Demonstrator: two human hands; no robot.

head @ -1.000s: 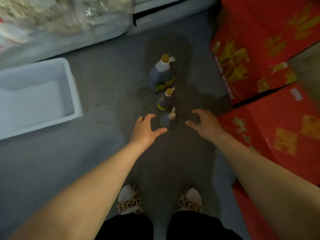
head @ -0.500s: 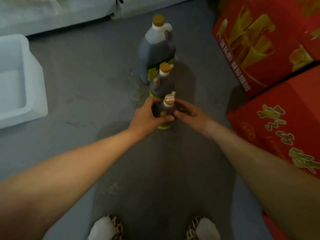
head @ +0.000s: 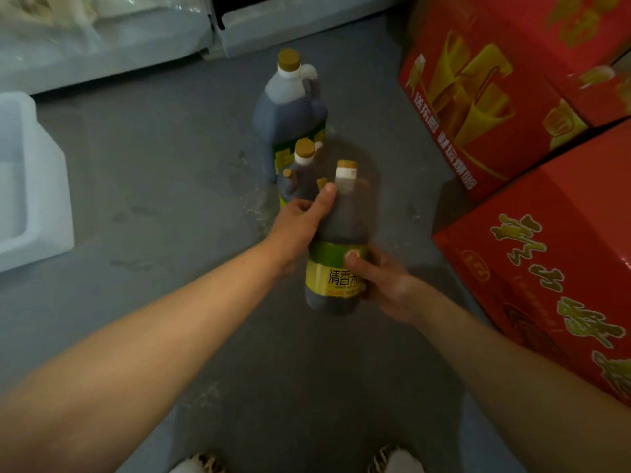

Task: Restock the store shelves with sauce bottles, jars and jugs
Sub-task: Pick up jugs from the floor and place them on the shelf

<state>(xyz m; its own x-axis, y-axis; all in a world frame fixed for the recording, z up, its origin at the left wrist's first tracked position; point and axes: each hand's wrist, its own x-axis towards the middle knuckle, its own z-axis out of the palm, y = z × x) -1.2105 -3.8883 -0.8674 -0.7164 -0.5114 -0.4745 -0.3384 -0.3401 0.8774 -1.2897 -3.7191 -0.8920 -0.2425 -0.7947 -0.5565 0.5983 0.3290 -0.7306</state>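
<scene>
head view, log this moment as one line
phase: lifting | left hand: upper body of front bottle | right hand: its label | on floor: mid bottle, large jug

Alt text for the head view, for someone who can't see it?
Both hands, left hand and right hand, hold a dark bottle above the grey floor. Behind it stand a smaller bottle and a jug; red boxes sit right.

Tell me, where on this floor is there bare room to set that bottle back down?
The grey floor lies bare between the white tub and the standing bottles. Right of the big jug and small bottle it is crowded: only a narrow strip before the red cartons.
</scene>
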